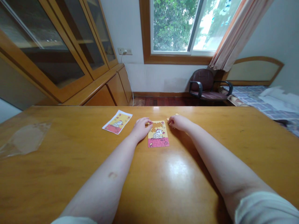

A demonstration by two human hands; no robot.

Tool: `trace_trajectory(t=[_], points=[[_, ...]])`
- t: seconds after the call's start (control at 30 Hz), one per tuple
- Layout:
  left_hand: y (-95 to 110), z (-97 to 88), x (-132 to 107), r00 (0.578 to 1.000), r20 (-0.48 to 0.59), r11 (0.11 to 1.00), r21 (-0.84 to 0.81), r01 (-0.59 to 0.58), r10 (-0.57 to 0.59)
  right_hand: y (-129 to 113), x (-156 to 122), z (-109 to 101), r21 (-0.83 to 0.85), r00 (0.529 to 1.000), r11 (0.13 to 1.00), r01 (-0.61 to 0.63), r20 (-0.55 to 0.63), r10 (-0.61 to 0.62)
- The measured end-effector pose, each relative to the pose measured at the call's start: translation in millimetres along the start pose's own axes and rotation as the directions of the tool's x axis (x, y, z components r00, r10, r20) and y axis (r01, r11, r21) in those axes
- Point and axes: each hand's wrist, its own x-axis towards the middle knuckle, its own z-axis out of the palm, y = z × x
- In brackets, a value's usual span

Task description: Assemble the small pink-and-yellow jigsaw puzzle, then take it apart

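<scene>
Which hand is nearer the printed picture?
Left. The left hand is just right of the printed picture; the right hand is farther right, beyond the puzzle.

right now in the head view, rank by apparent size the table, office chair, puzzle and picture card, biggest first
1. Table
2. Office chair
3. Puzzle and picture card: too alike to rank

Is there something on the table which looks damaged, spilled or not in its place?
Nothing looks spilled or damaged. The puzzle has a gap in its upper part, showing the table, with loose pieces near the right hand. Clear plastic on the left looks out of place, perhaps leftover wrapping.
</scene>
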Motion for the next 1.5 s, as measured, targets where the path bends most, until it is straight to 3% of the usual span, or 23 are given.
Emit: trace_trajectory(t=[0.3, 0.5, 1.23, 1.4, 1.5], points=[[0.5, -0.1, -0.3, 1.0, 0.009, 1.0, -0.004, 0.007, -0.007, 8.0, 4.1, 4.6, -0.065, 0.997, 0.996, 0.067, -0.036, -0.069], [1.1, -0.4, -0.1, 1.0, 0.005, 1.0, -0.007, 0.006, -0.006, 0.3, 0.6, 2.8, -0.066, 0.997, 0.998, 0.024, -0.077, -0.029], [1.4, -0.3, 0.2, 1.0, 0.012, 1.0, 0.01, 0.017, -0.017, 1.5, 1.0, 5.6, 0.162, 0.999, 0.986, -0.043, 0.014, 0.041], [2.0, -0.8, -0.3, 1.0, 0.008, 1.0, 0.003, 0.019, -0.019, 1.6, 0.8, 4.3, 0.198, 0.999, 0.979, -0.037, 0.006, 0.037], [1.4, -0.3, -0.4, 1.0, 0.008, 1.0, -0.004, 0.017, -0.017, 0.5, -0.7, 1.8, 0.248, 0.997, 0.969, 0.012, -0.079, 0.008]])
